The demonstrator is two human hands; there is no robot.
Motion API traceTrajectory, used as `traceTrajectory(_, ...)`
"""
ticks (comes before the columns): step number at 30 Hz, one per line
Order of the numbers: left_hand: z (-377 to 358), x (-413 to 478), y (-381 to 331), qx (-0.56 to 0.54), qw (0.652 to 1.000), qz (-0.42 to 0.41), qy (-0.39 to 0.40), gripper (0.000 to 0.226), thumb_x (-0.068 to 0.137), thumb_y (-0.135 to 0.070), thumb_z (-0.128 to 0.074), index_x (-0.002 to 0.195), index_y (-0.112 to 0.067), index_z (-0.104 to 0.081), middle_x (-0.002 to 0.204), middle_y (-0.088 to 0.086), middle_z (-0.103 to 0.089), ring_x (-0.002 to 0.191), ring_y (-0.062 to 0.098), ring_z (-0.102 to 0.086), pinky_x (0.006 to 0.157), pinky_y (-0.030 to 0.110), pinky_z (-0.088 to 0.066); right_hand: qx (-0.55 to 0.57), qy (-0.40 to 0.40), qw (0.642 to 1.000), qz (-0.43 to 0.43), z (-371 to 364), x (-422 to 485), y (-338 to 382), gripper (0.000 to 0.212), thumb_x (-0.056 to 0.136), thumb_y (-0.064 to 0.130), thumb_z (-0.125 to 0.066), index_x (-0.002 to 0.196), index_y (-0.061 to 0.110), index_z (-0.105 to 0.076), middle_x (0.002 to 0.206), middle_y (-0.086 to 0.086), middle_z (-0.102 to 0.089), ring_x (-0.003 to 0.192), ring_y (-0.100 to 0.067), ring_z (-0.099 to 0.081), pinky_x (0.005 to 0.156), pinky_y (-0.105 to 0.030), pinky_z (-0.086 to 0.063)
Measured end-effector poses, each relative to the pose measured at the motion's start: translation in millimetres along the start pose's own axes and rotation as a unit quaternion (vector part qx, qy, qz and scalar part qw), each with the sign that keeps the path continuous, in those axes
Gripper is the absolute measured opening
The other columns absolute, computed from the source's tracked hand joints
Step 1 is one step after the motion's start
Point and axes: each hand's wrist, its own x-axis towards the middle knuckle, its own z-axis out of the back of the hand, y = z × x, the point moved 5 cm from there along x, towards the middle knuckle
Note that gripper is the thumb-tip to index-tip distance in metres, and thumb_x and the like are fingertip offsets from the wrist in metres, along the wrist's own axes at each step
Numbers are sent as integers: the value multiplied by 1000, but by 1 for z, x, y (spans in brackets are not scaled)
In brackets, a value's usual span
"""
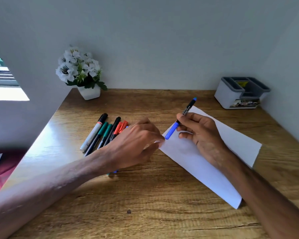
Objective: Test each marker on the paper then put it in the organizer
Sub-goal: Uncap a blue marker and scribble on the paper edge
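Head view: your right hand [203, 133] grasps a black-barrelled marker with a blue cap [180, 119] around its middle, the capped end pointing down at the near-left edge of the white sheet of paper [214, 163] and the teal-tipped tail angled up past your fingers. Your left hand [136, 144] reaches across to that same paper edge, its fingertips pinched together just beside the blue cap; motion blur keeps you from telling whether they grip the cap, the paper, or nothing. Left of the paper, a loose row of markers with black, green and red caps [104, 133] lies on the desk, its near ends hidden beneath your left wrist; a blue tip shows below the forearm. Beyond the paper's far corner, well apart from it, stands the white plastic organizer with grey compartments [242, 93], its label too small to read. Everything rests on a brown wood-grain desk [154, 204] set against a pale wall, with a white pot of white artificial flowers [80, 73] far left of the paper.
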Motion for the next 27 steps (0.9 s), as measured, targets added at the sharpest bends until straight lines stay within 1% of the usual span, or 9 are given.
traceTrajectory(2, -1, -2, -3, -4, 1000, 7, 8, 27, 100, -40, -62, 120, -28, -75, 117, -11, -72, 112, 9, -56, 95, 27, -47, -20, 9, 1000, 0, 0, -1, 3, 19, 89, 23, -77, 99, 7, -77, 80, -10, -70, 69, -15, -63, 59, -25, -56)
traceTrajectory(5, 1, -4, -9, -11, 1000, 18, 12, 32, 97, -50, -62, 118, -29, -75, 114, -13, -72, 111, 7, -54, 93, 27, -48, -47, 35, 998, -7, 1, -3, 8, 24, 91, 26, -75, 98, 3, -74, 72, -10, -59, 58, -15, -52, 49, -25, -46)
traceTrajectory(11, 5, -5, -11, -22, 998, 56, -12, 40, 90, -64, -64, 106, -29, -78, 107, -16, -74, 105, 4, -54, 87, 17, -39, -42, 67, 996, -33, 3, -2, 1, 12, 97, 15, -68, 89, 7, -73, 68, -11, -64, 57, -21, -57, 44, -27, -46)
traceTrajectory(15, 13, -8, -4, -16, 988, 137, -72, 51, 81, -79, -60, 84, -31, -73, 89, -18, -72, 94, 2, -53, 77, 29, -49, -55, 94, 994, -6, 5, -2, 3, 11, 96, 10, -67, 90, 6, -75, 71, -15, -68, 58, -24, -62, 47, -27, -49)
traceTrajectory(18, 23, -6, -3, -49, 984, 127, -113, 46, 86, -72, -60, 101, -30, -70, 97, -19, -69, 93, 2, -54, 76, 28, -49, -50, 128, 990, 33, 6, -7, 15, 15, 89, 13, -70, 98, 2, -76, 82, -20, -73, 67, -27, -68, 53, -28, -53)
traceTrajectory(21, 28, -1, -7, -76, 989, 72, -104, 35, 100, -46, -60, 122, -22, -72, 101, -13, -74, 87, 5, -62, 76, 30, -52, -52, 155, 985, 60, 4, -13, 23, 25, 82, 14, -73, 104, 5, -78, 94, -23, -77, 79, -29, -76, 64, -31, -62)
traceTrajectory(23, 30, 0, -6, -95, 988, 57, -105, 31, 102, -35, -61, 124, -18, -74, 98, -11, -75, 82, 5, -62, 72, 25, -50, -45, 164, 984, 59, 2, -15, 24, 26, 78, 16, -76, 102, 10, -81, 95, -21, -78, 82, -29, -77, 72, -33, -65)
traceTrajectory(25, 32, 2, -4, -103, 987, 53, -110, 30, 102, -34, -61, 122, -17, -75, 93, -15, -72, 78, 3, -58, 69, 16, -45, -68, 137, 986, 72, 5, -15, 25, 24, 74, 18, -81, 97, 16, -83, 96, -12, -80, 89, -25, -77, 78, -32, -64)
traceTrajectory(27, 33, 3, 0, -95, 988, 49, -109, 33, 101, -36, -58, 121, -16, -75, 91, -14, -70, 78, 1, -53, 71, 11, -41, -153, 93, 974, 136, 11, -16, 31, 20, 75, 16, -85, 95, 21, -84, 94, 3, -81, 94, -13, -75, 80, -21, -60)
